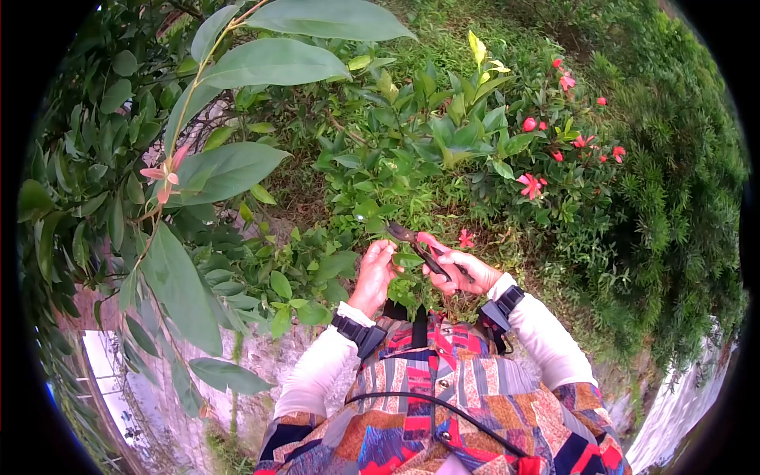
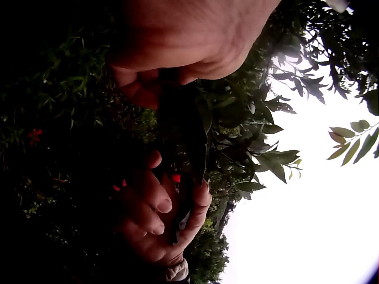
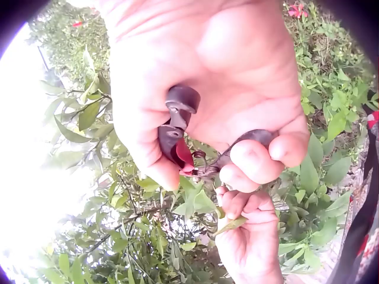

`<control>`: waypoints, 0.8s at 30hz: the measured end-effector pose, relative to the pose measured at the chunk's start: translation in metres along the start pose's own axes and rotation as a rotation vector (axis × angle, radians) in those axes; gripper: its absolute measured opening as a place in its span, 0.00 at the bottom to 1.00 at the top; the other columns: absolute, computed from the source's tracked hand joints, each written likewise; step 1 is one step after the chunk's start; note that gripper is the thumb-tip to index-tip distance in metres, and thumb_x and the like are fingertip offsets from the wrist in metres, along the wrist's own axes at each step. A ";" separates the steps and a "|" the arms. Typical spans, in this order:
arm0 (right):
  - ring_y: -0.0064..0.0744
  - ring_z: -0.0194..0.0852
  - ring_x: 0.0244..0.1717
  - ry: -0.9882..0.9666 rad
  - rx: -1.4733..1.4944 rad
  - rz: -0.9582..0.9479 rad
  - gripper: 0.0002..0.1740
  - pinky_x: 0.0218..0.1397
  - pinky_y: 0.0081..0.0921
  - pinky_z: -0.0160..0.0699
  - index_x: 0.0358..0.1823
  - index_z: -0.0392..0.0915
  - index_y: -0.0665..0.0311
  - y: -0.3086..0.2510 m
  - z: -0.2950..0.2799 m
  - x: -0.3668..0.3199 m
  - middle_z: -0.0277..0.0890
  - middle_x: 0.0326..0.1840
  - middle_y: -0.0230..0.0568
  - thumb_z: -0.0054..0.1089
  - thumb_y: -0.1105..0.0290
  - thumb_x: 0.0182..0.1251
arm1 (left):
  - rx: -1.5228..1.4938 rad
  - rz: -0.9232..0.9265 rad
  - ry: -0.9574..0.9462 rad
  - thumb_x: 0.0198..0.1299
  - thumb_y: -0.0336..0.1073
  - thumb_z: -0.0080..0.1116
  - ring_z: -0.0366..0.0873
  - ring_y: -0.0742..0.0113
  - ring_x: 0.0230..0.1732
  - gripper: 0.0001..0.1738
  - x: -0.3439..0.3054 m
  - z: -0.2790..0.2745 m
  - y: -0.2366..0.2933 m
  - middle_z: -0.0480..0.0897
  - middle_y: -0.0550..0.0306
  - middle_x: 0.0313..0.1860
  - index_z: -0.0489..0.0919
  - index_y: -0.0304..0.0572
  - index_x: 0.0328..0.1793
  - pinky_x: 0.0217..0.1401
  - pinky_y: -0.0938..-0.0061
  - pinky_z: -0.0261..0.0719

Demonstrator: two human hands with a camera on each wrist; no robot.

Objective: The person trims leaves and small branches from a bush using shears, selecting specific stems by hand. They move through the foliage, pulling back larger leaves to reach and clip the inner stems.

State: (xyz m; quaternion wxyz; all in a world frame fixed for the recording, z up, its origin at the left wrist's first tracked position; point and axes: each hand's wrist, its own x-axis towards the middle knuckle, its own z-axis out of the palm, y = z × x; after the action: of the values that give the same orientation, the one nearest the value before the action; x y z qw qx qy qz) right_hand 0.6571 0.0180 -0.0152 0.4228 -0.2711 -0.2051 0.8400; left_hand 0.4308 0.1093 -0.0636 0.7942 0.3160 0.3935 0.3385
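Observation:
Dark pruning shears with red on them [image 1: 431, 261] are gripped in my right hand [image 1: 463, 273], their blades angled up toward the left hand. The right wrist view shows curled fingers of the right hand [image 3: 219, 77] around the shears' handles [image 3: 180, 109]. My left hand [image 1: 374, 279], close beside the blades, has its fingers curled. In the right wrist view the left hand [image 3: 251, 245] pinches a green leaf [image 3: 231, 226] just below the shears. The left wrist view is dark; the left hand [image 2: 189, 38] is above the right hand [image 2: 151, 213], its fingertips partly hidden.
Leafy shrubs [image 1: 467, 138] stand ahead, with red flowers [image 1: 530, 186] at the right. A branch with large leaves [image 1: 178, 277] hangs close on the left. Feathery green foliage [image 1: 673, 206] fills the far right. Paving [image 1: 265, 356] shows at the lower left.

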 end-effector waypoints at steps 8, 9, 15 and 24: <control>0.21 0.63 0.29 -0.097 0.119 0.056 0.44 0.30 0.21 0.65 0.86 0.38 0.35 0.001 -0.011 0.005 0.73 0.49 0.33 0.52 0.57 0.75 | -0.014 -0.018 0.036 0.77 0.36 0.50 0.80 0.76 0.39 0.04 0.001 0.000 0.001 0.79 0.67 0.45 0.75 0.50 0.53 0.40 0.78 0.81; 0.21 0.63 0.28 -0.071 0.110 0.059 0.43 0.30 0.22 0.65 0.86 0.39 0.35 0.000 -0.007 0.003 0.73 0.49 0.33 0.52 0.57 0.75 | -0.017 -0.015 0.031 0.77 0.35 0.50 0.80 0.76 0.39 0.04 0.002 -0.002 0.000 0.79 0.67 0.45 0.75 0.49 0.53 0.40 0.78 0.81; 0.24 0.63 0.28 -0.102 0.166 0.057 0.44 0.30 0.23 0.65 0.85 0.39 0.31 0.004 -0.014 0.007 0.75 0.51 0.38 0.53 0.57 0.75 | -0.014 -0.029 -0.010 0.77 0.35 0.51 0.80 0.75 0.39 0.05 0.004 -0.006 -0.003 0.79 0.67 0.46 0.74 0.48 0.54 0.41 0.76 0.82; 0.22 0.60 0.25 -0.085 0.223 0.095 0.41 0.29 0.21 0.62 0.83 0.45 0.31 0.006 -0.015 0.010 0.71 0.41 0.34 0.54 0.55 0.74 | -0.026 -0.016 -0.023 0.77 0.35 0.51 0.79 0.75 0.41 0.05 0.002 -0.004 -0.004 0.78 0.66 0.46 0.74 0.48 0.54 0.41 0.76 0.83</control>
State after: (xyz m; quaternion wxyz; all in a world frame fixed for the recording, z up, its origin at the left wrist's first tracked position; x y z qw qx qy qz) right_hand 0.6579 0.0249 -0.0328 0.4010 -0.1958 -0.1151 0.8875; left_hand 0.4294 0.1098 -0.0700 0.8052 0.3065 0.3826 0.3337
